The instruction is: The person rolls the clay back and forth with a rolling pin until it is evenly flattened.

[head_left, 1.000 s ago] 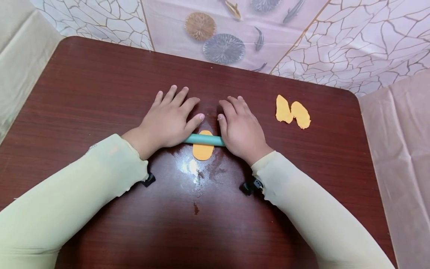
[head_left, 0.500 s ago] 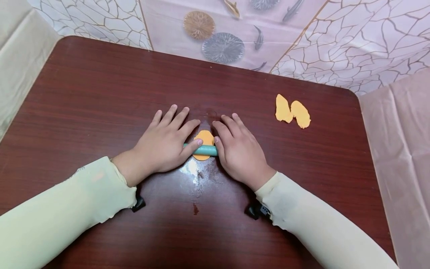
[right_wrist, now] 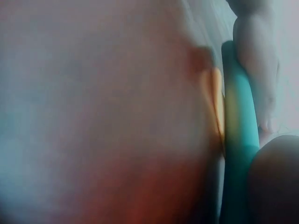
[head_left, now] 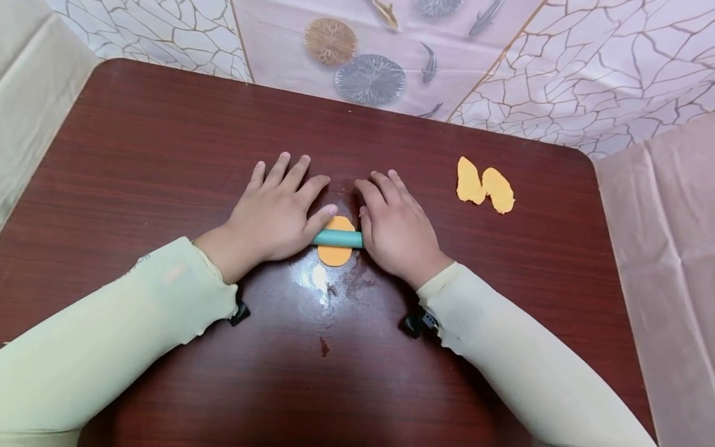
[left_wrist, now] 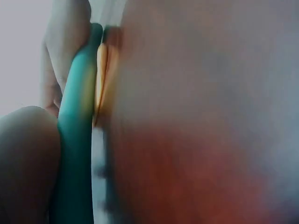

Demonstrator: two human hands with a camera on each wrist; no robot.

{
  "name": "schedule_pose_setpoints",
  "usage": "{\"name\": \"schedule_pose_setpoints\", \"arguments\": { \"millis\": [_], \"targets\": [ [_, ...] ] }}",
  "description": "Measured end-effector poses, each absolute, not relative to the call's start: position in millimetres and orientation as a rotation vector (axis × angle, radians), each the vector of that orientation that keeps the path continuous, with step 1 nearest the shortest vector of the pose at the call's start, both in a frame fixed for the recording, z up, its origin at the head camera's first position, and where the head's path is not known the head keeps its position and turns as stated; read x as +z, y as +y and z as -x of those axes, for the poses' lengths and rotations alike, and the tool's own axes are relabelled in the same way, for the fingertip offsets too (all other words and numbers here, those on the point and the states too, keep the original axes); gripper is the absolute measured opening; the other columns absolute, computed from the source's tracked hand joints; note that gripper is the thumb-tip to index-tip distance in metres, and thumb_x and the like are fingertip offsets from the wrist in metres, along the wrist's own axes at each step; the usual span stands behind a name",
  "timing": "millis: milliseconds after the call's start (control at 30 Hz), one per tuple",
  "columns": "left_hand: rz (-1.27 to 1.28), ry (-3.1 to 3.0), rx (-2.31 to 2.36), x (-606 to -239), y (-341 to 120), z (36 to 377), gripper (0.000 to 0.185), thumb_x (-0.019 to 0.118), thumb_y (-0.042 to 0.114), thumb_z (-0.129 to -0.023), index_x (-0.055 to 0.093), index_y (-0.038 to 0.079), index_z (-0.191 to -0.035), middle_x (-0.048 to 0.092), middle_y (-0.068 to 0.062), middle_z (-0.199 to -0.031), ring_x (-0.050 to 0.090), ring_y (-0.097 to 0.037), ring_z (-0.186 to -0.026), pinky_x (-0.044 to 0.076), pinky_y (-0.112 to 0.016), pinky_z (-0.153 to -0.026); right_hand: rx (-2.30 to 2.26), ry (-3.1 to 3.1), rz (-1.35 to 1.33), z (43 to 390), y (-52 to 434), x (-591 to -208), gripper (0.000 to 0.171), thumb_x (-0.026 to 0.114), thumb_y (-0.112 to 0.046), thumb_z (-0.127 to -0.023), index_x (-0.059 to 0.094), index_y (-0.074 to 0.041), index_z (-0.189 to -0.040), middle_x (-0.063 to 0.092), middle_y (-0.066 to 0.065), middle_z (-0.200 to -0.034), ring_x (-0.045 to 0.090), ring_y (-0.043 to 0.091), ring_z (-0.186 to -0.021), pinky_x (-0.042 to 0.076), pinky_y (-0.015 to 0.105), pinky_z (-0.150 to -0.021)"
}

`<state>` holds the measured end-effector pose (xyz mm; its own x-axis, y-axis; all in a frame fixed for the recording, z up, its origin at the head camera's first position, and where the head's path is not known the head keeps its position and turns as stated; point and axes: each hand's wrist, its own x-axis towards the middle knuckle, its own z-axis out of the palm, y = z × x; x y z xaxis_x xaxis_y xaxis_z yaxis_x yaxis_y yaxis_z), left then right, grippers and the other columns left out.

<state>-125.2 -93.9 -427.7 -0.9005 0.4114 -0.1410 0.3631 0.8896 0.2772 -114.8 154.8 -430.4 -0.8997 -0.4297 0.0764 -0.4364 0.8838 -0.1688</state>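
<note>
A green rolling pin lies crosswise on a flat oval of yellow-orange dough in the middle of the table. Over the pin's left end rests my left hand, palm down with fingers spread and straight. My right hand presses on the other end, its fingers extended forward and close together. Both palms hide the ends of the pin. In the left wrist view the pin runs under the palm, the thin dough beside it. The right wrist view shows the pin against the dough too.
Two flat irregular pieces of the same yellow-orange dough lie side by side at the back right of the brown table. Patterned cloth hangs behind the table. Whitish smears mark the surface just in front of the dough.
Both hands rolled the pin toward the body over the dough, then partly back away from it. The dough oval and the two pieces at the right stayed in place.
</note>
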Motion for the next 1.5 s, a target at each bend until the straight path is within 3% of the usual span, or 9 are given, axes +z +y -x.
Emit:
{"name": "schedule_pose_setpoints", "arguments": {
  "millis": [233, 333, 467, 567, 733, 867, 1067, 1233, 1500],
  "targets": [
    [-0.499, 2.858, 0.363, -423, -96, 147, 0.081, 0.018, 0.073, -0.115, 0.034, 0.025, -0.178, 0.01, -0.015, -0.19, 0.002, -0.049, -0.176, 0.004, -0.077, -0.137, 0.307, -3.018, -0.604, 139, 148, -428, 0.051, 0.046, -0.024, -0.115, 0.053, -0.012, -0.164, 0.049, 0.018, -0.173, 0.04, 0.044, -0.167, 0.041, 0.058, -0.133],
    [-0.56, 2.913, 0.45, -425, -96, 154, 0.077, 0.025, 0.069, -0.116, 0.045, 0.02, -0.172, 0.026, -0.018, -0.186, 0.02, -0.049, -0.173, 0.016, -0.073, -0.138, 0.334, -2.989, -0.568, 146, 150, -429, 0.049, 0.045, -0.022, -0.115, 0.056, -0.011, -0.162, 0.055, 0.017, -0.167, 0.048, 0.042, -0.161, 0.044, 0.057, -0.131],
    [-0.993, 2.945, 0.652, -428, -98, 158, 0.053, 0.052, 0.057, -0.116, 0.07, 0.015, -0.144, 0.065, -0.012, -0.149, 0.063, -0.038, -0.136, 0.051, -0.058, -0.117, 0.381, -2.929, -0.562, 149, 153, -431, 0.043, 0.047, -0.024, -0.116, 0.062, -0.011, -0.154, 0.067, 0.015, -0.147, 0.064, 0.04, -0.135, 0.053, 0.054, -0.118],
    [-1.381, 2.838, 0.681, -428, -103, 158, 0.034, 0.067, 0.048, -0.111, 0.076, 0.016, -0.121, 0.069, -0.003, -0.116, 0.064, -0.026, -0.103, 0.057, -0.046, -0.095, 0.402, -2.916, -0.564, 148, 154, -432, 0.04, 0.048, -0.027, -0.117, 0.065, -0.012, -0.149, 0.072, 0.013, -0.136, 0.067, 0.038, -0.118, 0.057, 0.054, -0.108],
    [-1.535, 2.675, 0.67, -426, -108, 155, 0.023, 0.078, 0.041, -0.105, 0.075, 0.019, -0.109, 0.064, 0.002, -0.1, 0.058, -0.017, -0.087, 0.055, -0.036, -0.084, 0.477, -2.921, -0.616, 144, 157, -431, 0.037, 0.049, -0.029, -0.117, 0.066, -0.013, -0.146, 0.075, 0.009, -0.131, 0.07, 0.033, -0.117, 0.059, 0.051, -0.106],
    [-1.492, 2.637, 0.665, -424, -114, 151, 0.019, 0.08, 0.035, -0.102, 0.074, 0.021, -0.112, 0.063, 0.005, -0.097, 0.056, -0.014, -0.084, 0.054, -0.035, -0.081, 0.608, -2.825, -0.956, 144, 166, -431, 0.033, 0.054, -0.03, -0.115, 0.071, -0.013, -0.138, 0.075, 0.005, -0.125, 0.067, 0.028, -0.114, 0.057, 0.045, -0.104],
    [-1.417, 2.671, 0.523, -416, -122, 139, 0.029, 0.081, 0.029, -0.1, 0.074, 0.018, -0.126, 0.065, 0.003, -0.105, 0.06, -0.019, -0.093, 0.058, -0.042, -0.088, 0.603, -2.651, -1.503, 144, 183, -429, 0.03, 0.07, -0.028, -0.104, 0.075, -0.015, -0.13, 0.069, -0.001, -0.116, 0.059, 0.019, -0.105, 0.055, 0.035, -0.096],
    [-1.334, 2.718, 0.371, -407, -123, 127, 0.033, 0.083, 0.026, -0.1, 0.073, 0.017, -0.13, 0.065, 0.0, -0.107, 0.063, -0.023, -0.096, 0.061, -0.046, -0.089, 0.521, -2.718, -1.534, 143, 197, -422, 0.032, 0.075, -0.024, -0.101, 0.075, -0.015, -0.132, 0.066, -0.002, -0.115, 0.059, 0.016, -0.104, 0.056, 0.033, -0.094],
    [-1.199, 2.736, 0.218, -395, -118, 120, 0.028, 0.087, 0.025, -0.098, 0.075, 0.015, -0.121, 0.067, -0.001, -0.101, 0.066, -0.025, -0.094, 0.063, -0.049, -0.089, 0.371, -2.838, -1.5, 141, 205, -408, 0.032, 0.08, -0.022, -0.099, 0.077, -0.016, -0.13, 0.065, -0.002, -0.11, 0.059, 0.014, -0.097, 0.057, 0.032, -0.087]
  ]
}}
